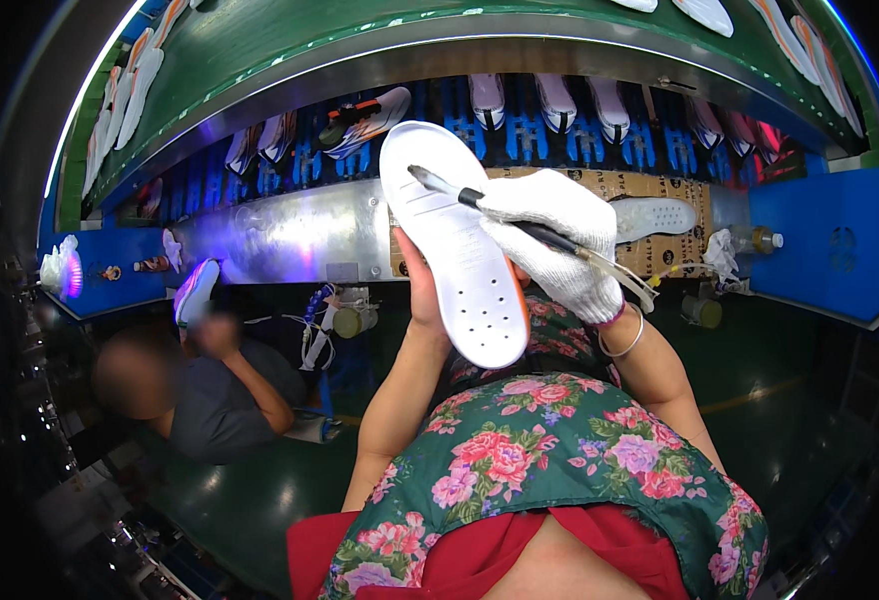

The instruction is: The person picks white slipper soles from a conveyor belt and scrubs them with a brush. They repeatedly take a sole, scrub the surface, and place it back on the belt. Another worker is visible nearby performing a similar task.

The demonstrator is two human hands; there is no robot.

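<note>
My bare left hand (422, 285) holds up a white shoe sole (455, 250) from behind, most of its fingers hidden by it. The sole stands tilted, with small round holes at its lower end and an orange side edge. In a white knit glove, my right hand (555, 230) is closed around a brush (442, 184) with a dark handle and a thin clear tube trailing from it. The dark bristle tip lies over the sole's upper part and seems to touch it.
Another sole (655, 217) lies on brown cardboard (635, 184) on the bench. Several shoes (557, 100) sit on a blue rack behind, under a green shelf (360, 40) carrying more soles. A jar (760, 240) stands right. At left, a co-worker (225, 395) holds a shoe (196, 292).
</note>
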